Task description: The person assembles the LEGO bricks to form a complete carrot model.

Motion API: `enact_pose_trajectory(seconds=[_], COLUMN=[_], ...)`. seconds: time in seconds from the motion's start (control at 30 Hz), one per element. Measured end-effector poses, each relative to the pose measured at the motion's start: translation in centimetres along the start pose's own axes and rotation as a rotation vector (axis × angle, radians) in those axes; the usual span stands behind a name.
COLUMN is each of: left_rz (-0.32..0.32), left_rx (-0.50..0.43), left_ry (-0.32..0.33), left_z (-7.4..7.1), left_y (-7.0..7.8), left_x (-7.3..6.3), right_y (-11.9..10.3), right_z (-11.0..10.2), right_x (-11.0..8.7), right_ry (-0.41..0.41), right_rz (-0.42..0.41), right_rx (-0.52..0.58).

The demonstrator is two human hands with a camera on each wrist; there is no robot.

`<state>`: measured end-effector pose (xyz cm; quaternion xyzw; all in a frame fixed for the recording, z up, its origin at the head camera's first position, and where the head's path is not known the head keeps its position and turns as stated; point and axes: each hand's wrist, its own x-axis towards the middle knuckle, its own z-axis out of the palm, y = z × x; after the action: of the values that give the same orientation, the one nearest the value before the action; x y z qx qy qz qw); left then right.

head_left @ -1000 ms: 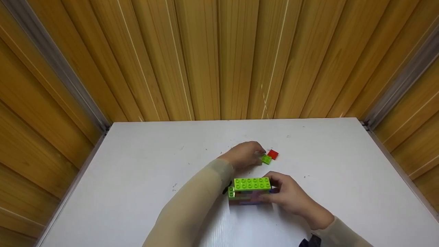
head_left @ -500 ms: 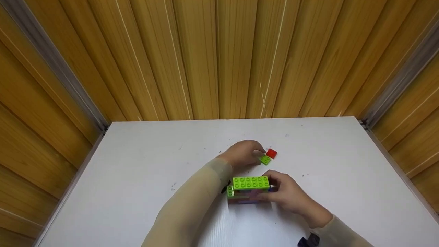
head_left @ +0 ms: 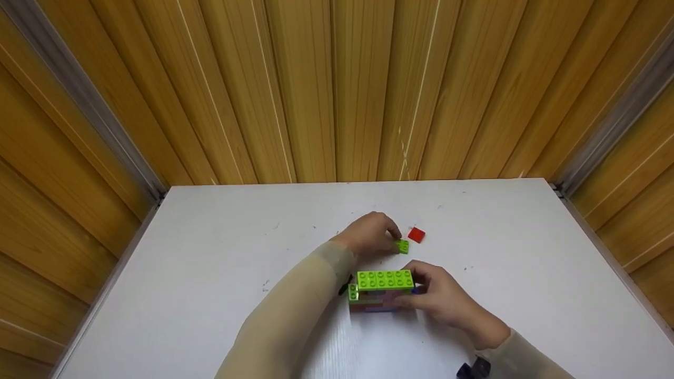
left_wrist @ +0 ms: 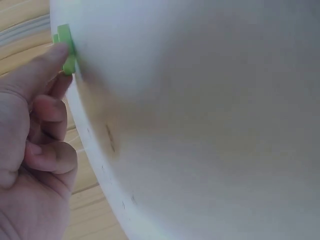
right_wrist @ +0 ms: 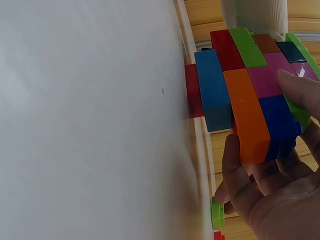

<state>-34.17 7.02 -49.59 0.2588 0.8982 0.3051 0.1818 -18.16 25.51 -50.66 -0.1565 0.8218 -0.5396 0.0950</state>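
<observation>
My left hand (head_left: 373,234) reaches past the block model and pinches a small lime-green studded brick (head_left: 403,246) between thumb and finger. In the left wrist view that green brick (left_wrist: 67,49) stands edge-on at the fingertips, other fingers curled below. My right hand (head_left: 439,295) grips the right end of a multicoloured block model (head_left: 385,280) with a lime-green studded top. The right wrist view shows orange, blue, magenta, red and green bricks in the model (right_wrist: 247,110), the thumb on a magenta one and fingers around the far side.
A flat red brick (head_left: 416,235) lies on the white table (head_left: 210,273) just beyond the green one. Wood-patterned panels (head_left: 337,95) close in the table's back and sides. A black wrist device (head_left: 474,368) sits on the right sleeve.
My left hand has drawn slightly back to the left with the green brick, which is now apart from the red one and turned a little. The right hand stays on the model.
</observation>
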Motion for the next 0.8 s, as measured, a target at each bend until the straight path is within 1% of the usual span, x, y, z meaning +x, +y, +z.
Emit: enact_pose_trajectory(seconds=[0.13,0.2,0.37,0.47,0.53,0.8], left_rz=[-0.009,0.004,0.063,0.081,0.082,0.098], left_rx=[0.007,0.016,0.013,0.004,-0.01,-0.114], left_ry=[0.01,0.013,0.021,0.037,0.053,0.119], left_z=[-0.7,-1.0,-1.8,-2.1,-2.1,-2.3], left_y=[-0.5,-0.9,-1.6,-2.0,-2.3,-4.4], left_x=[-0.2,-0.3,-1.2,-2.1,-2.8,-5.8], right_y=[0.1,0.2,0.4,0.5,0.5,0.7], right_z=[0.0,-0.1,-0.2,-0.5,-0.6,-0.8], right_x=[0.1,0.1,0.0,0.0,0.0,0.3], right_ry=[0.005,0.006,0.011,0.018,0.02,0.031], right_rz=[-0.011,-0.012,-0.006,0.0,0.005,0.005], right_rx=[-0.007,-0.007,-0.004,-0.009,-0.015,-0.025])
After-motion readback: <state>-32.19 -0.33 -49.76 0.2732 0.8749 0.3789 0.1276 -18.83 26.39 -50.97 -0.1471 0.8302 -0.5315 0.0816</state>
